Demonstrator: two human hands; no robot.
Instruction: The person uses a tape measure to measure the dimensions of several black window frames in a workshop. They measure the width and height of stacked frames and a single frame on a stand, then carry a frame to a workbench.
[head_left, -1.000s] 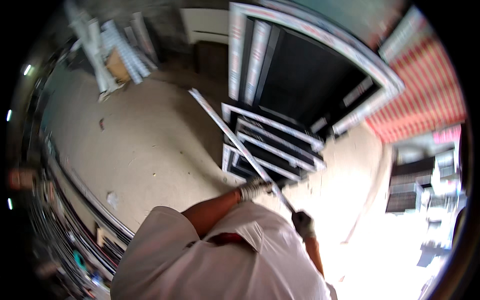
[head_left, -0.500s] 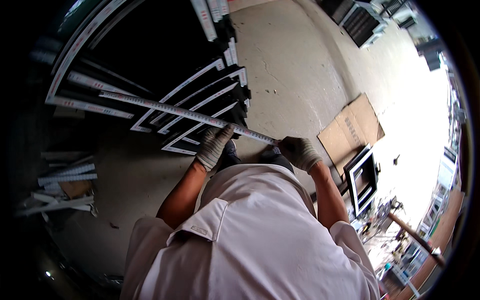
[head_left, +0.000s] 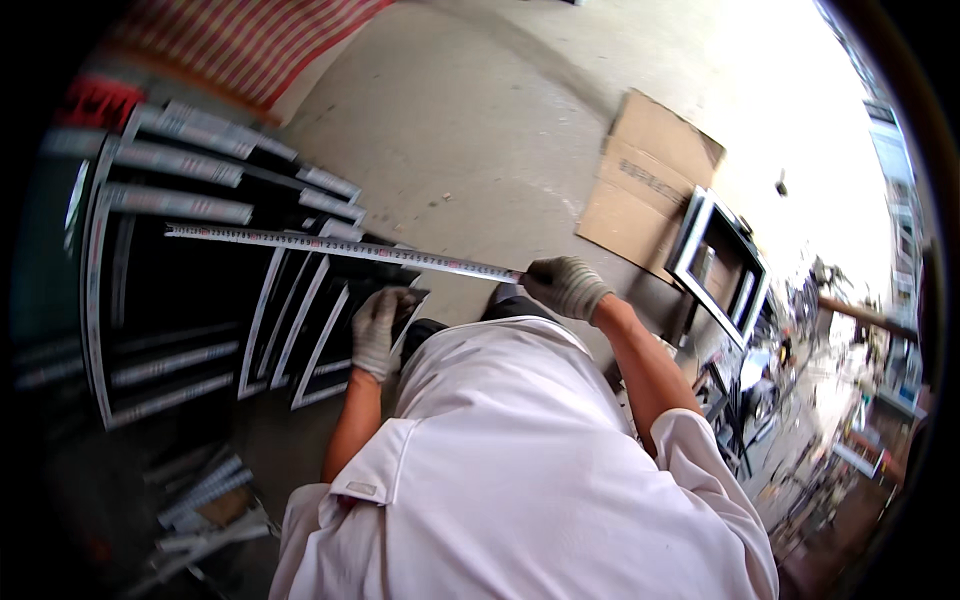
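Right gloved hand clenched on long white framing strip, running toward 9 o'clock over stacked dark frames. Left gloved hand gripped frame corner. Best kept strip level, ends aligned.
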